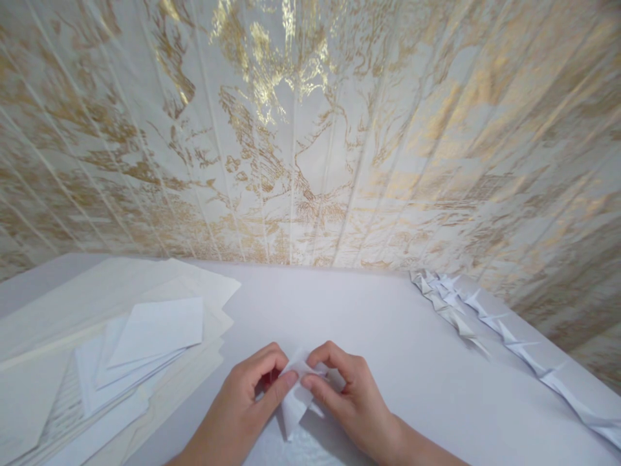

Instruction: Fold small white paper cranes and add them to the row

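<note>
A small piece of folded white paper (295,406) is held up between my two hands, close to the front of the white table. My left hand (252,395) pinches its left side between thumb and bent fingers. On the other side, my right hand (347,395) grips the upper right part in the same way. One pointed corner of the paper hangs down below the thumbs. The fingertips behind the paper are partly hidden.
On the left lie loose stacks of white and cream paper sheets (160,333), one with printed lines. Rows of folded white paper shapes (453,310) run along the right edge of the table (334,304). Behind stands a wall (320,149) with a gold pattern.
</note>
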{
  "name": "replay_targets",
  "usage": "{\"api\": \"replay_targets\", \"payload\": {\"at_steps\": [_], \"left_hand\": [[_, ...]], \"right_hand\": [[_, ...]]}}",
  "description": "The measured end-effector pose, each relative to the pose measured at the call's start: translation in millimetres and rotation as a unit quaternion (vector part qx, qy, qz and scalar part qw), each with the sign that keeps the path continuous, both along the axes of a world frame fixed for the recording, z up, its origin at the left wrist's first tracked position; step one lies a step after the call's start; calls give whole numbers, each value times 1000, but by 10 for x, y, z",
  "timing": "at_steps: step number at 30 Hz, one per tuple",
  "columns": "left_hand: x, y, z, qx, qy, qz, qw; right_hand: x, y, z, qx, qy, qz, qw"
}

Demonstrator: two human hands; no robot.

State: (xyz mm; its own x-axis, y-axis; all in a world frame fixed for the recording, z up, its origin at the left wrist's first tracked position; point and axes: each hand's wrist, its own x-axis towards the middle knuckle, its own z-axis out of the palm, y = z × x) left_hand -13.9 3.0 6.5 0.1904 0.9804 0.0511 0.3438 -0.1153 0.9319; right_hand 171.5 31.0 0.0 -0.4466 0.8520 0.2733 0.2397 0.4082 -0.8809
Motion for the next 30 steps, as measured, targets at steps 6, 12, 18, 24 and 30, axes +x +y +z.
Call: {"api": "replay_targets", "payload": {"at_steps": [6,12,18,24,30], "left_hand": [[-18,7,-48,-34,-31,8,999],[-24,-21,-59,57,-27,43,997],[-57,-25,-7,119,8,11,993],[-29,-59,24,86,1,56,995],[-18,-89,51,50,4,62,997]], "right_hand": [[-5,7,17,-7,-2,4,1000],[6,-2,-16,24,-23,-2,999],[0,-6,-16,24,-15,0,1000],[-2,-15,23,29,-1,12,1000],[23,-42,9,40,0,28,999]]}}
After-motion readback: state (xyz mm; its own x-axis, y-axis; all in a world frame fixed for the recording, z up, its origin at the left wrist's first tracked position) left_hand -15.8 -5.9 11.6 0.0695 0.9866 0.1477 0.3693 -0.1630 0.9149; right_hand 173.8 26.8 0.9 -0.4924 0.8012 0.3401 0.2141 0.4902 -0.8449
